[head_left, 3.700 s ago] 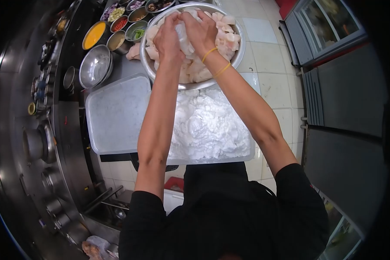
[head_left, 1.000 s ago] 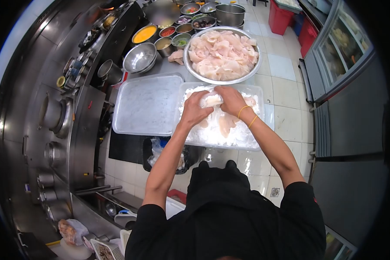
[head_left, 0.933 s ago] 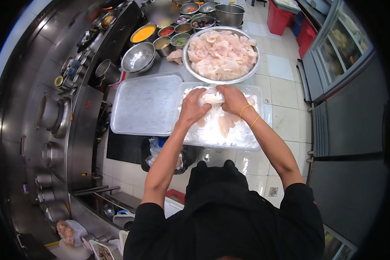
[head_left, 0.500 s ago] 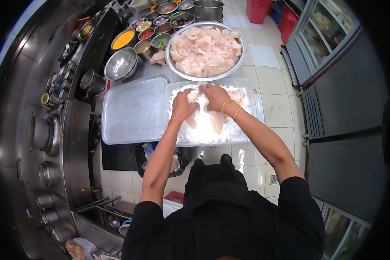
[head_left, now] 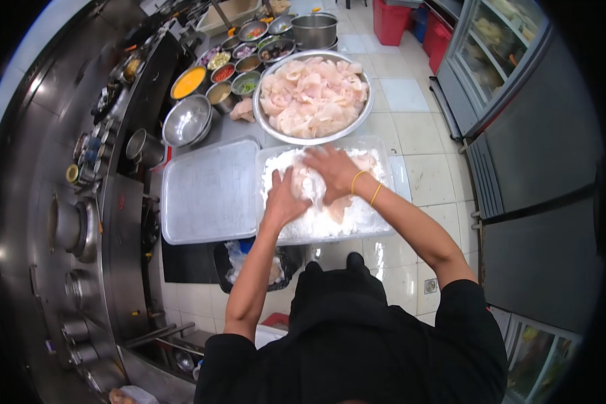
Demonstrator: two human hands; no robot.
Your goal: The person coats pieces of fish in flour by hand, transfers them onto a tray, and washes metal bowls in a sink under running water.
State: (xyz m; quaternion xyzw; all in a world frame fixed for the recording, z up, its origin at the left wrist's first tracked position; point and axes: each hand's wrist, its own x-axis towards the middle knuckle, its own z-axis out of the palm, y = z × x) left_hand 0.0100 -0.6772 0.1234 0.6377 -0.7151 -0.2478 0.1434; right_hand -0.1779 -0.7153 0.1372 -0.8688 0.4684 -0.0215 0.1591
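My left hand (head_left: 286, 202) and right hand (head_left: 334, 170) are both down in a clear plastic tub (head_left: 388, 156) of white powder (head_left: 365, 219). The fingers of each are spread and loosely bent, none closed into a fist, and the right ones blur a little. Between my palms lies a powder-coated clump of pale meat (head_left: 307, 183); I can't tell how firmly, if at all, either thumb presses on it. A pinkish slice (head_left: 335, 210) lies on the powder just below my right hand, and another piece (head_left: 365, 162) sits near the tub's far right corner. Two yellow bands (head_left: 376, 194) ring my right wrist. Just beyond the tub stands a wide metal basin (head_left: 369, 111) heaped with raw slices (head_left: 314, 94). To my left, a flat translucent tray (head_left: 209, 195) sits beside the tub, and past it on the worktop (head_left: 241, 129) are a steel bowl (head_left: 188, 121) and a pot of bright yellow liquid (head_left: 189, 82).
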